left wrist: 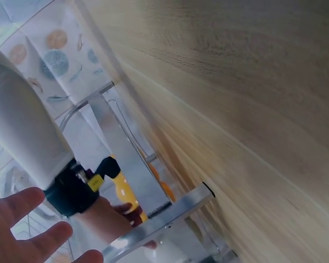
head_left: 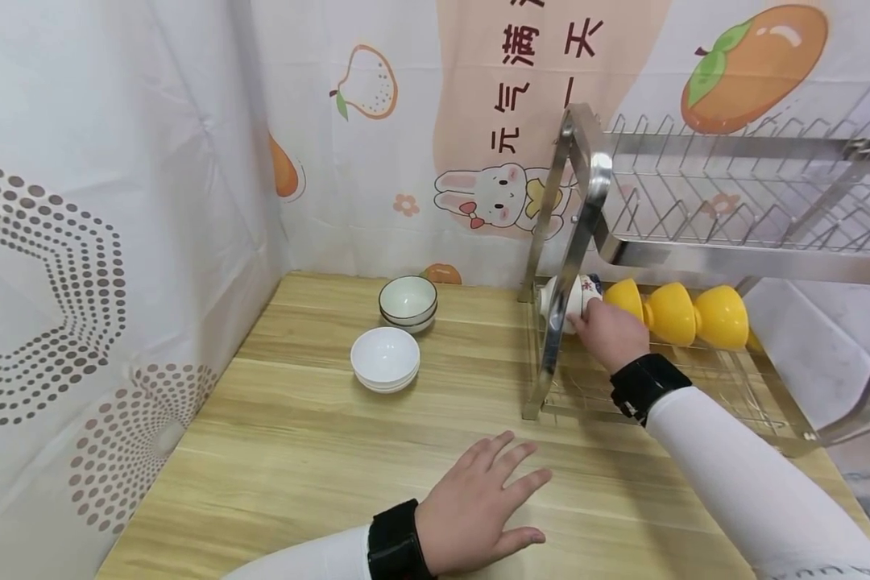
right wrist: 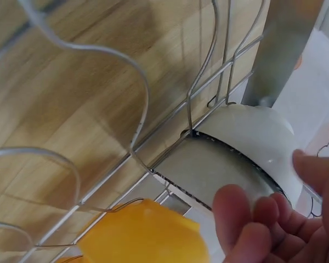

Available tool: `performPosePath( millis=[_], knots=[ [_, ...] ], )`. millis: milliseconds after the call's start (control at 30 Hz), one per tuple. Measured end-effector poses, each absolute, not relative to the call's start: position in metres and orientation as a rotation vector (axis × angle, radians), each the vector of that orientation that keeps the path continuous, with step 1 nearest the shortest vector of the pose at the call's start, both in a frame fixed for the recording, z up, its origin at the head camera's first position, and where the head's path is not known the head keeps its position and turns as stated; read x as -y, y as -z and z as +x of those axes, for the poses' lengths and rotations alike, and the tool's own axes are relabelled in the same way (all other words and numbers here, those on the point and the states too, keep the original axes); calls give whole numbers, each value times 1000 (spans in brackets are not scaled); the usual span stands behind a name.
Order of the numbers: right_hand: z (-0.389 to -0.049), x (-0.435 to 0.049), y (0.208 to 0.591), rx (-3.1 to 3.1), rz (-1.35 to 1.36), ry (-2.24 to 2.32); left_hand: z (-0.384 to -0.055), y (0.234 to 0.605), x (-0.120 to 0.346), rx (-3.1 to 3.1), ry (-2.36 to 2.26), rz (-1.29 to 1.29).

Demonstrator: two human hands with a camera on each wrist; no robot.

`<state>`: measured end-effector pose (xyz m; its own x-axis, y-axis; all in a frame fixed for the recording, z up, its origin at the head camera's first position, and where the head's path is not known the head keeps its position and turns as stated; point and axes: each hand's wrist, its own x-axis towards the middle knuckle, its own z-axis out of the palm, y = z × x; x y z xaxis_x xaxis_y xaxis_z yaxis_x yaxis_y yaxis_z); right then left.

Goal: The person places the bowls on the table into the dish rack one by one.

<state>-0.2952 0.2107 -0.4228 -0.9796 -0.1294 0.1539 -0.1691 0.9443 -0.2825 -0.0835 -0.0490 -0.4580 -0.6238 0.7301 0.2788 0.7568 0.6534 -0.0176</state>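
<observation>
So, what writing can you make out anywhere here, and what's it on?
"元气满", then a cut-off character: wall cloth, printed sideways.
"一天": same cloth, also sideways.
Right sleeve: letters partly cut off, not surely readable.
Yellow tag by the right wristband: too blurred.

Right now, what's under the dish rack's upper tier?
White bowls and yellow bowls, with the right hand at the white ones. A metal post and that hand cover parts of the white bowls.

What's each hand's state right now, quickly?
Left hand: open, holding nothing.
Right hand: at the dark-rimmed white bowls; whether it grips them cannot be told.
</observation>
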Motion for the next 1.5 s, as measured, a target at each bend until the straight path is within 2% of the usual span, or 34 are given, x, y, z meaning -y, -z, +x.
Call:
performPosePath(
  millis=[167,433,633,867,1233,1500],
  knots=[
    [-274,-219,416,3035,239,-489,-86,454,54,2682,176,-1133],
    [-216,-228,413,3050,345,-441,-94,444,74,2738,236,-902],
    [-170,-237,426,2930,462,-402,-96,439,86,2771,297,-759],
    [-127,-244,446,2865,497,-429,-92,435,92,2800,330,-714],
    [-98,-250,463,2841,462,-472,-91,441,95,2823,373,-714],
    [-83,-249,465,2843,431,-507,-114,450,114,2809,350,-645]
  ],
)
